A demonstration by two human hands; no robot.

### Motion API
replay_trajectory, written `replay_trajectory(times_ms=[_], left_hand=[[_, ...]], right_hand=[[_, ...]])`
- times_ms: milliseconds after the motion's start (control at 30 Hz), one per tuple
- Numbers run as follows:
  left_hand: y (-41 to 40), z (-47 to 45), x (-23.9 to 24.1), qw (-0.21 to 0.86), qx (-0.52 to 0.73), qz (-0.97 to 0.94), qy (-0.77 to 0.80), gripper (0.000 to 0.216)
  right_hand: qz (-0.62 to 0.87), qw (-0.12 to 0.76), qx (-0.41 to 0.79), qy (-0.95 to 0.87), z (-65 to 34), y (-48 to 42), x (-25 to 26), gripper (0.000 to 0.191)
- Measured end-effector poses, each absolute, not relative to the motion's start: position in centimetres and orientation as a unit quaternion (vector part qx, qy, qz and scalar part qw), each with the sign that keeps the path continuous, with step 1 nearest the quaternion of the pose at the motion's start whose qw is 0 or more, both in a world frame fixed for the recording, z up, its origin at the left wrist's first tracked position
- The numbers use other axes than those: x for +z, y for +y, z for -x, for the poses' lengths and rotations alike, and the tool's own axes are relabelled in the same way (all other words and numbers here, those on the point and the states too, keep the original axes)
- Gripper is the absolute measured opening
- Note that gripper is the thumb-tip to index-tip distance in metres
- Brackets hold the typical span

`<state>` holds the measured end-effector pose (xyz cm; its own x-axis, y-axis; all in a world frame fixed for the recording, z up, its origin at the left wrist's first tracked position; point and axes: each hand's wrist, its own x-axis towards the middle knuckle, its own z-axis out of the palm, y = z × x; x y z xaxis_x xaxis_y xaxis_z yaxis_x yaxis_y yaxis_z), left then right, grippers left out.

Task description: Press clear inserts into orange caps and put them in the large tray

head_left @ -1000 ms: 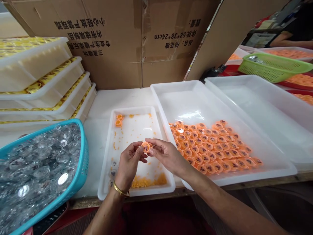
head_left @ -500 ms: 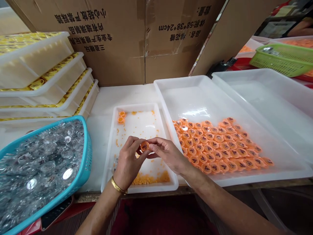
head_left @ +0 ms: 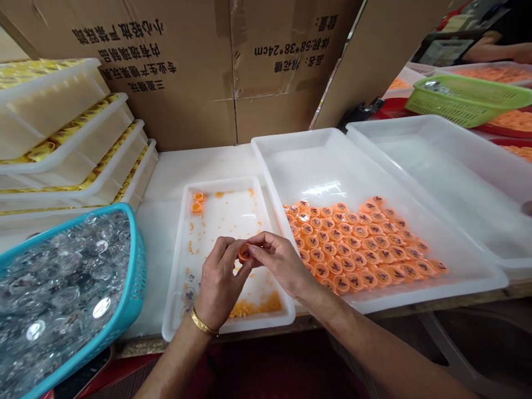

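Between my two hands is a small orange cup (head_left: 244,253) with a dark print on its round top. My left hand (head_left: 220,277) pinches it from the left, while the fingertips of my right hand (head_left: 282,263) press on its right side. Both hands are over a small white tray (head_left: 177,266). Two more orange cups (head_left: 198,203) stand in that tray's far left corner. Small orange-yellow bits (head_left: 257,305) are heaped along its near side, and a few clear pieces (head_left: 190,291) lie by my left wrist.
Rows of orange cups (head_left: 344,244) fill part of a larger white tray (head_left: 299,144) on the right. A blue basket (head_left: 139,266) of clear plastic pieces stands at left, before stacked trays (head_left: 120,138) with yellow items. Cardboard (head_left: 199,122) closes the back. A co-worker's arm (head_left: 494,51) shows far right.
The view has swung slightly right, so things sit further left. My right fingers have closed further over the cup, covering more of its top.
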<state>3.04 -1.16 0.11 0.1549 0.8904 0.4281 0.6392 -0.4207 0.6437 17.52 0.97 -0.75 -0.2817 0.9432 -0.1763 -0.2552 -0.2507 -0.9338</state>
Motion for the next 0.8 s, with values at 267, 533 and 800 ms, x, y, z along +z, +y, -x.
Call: replay_trajectory(times_ms=[267,533,800], left_hand=[[-0.9,-2.4,0.6,0.184,0.407,-0.697,0.561,0.016],[-1.1,-2.6,-0.1,0.168,0.403,-0.727,0.530,0.017],[-1.4,-2.8,-0.9,0.100,0.380,-0.769,0.504,0.030]], right_hand=[[0.373,0.428,0.707,-0.421,-17.3,0.9,-0.6,0.028],[0.379,0.428,0.717,-0.398,-17.4,1.2,-0.5,0.024],[0.407,0.461,0.686,-0.388,-17.4,0.9,-0.5,0.030]])
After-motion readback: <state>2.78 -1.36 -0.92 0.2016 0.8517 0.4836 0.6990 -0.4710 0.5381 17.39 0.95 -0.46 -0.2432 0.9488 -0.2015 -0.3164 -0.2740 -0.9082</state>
